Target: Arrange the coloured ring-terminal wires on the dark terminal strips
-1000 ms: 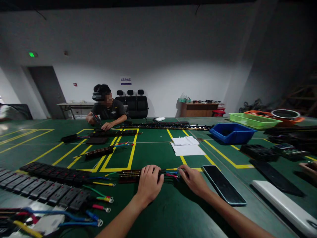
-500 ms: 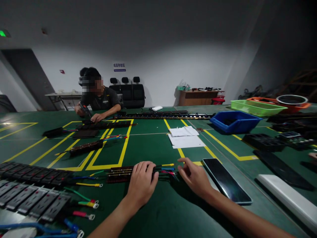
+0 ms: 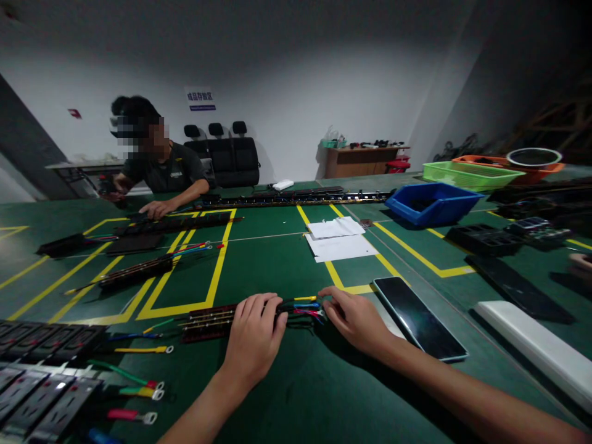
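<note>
My left hand (image 3: 256,333) lies closed over a dark strip with long brass-coloured bars (image 3: 210,319), which rests on the green table. Part of the strip is hidden under the palm. Yellow, blue and red wires (image 3: 305,306) stick out of its right end. At their tips is my right hand (image 3: 354,317), with thumb and forefinger drawn together on a wire end; exactly which wire is hard to make out. A short green wire (image 3: 160,325) shows by the strip's left end.
Socket strips (image 3: 46,394) with ring-terminal wires lie at the lower left. A phone (image 3: 419,317), a white bar (image 3: 536,351), papers (image 3: 340,240) and a blue bin (image 3: 430,203) are to the right. A co-worker (image 3: 161,166) handles parts across the table.
My right hand has closed in on the wire ends, from slightly apart to touching. The left hand stays on the strip. The co-worker's tool hand has moved away from the part. The view has shifted.
</note>
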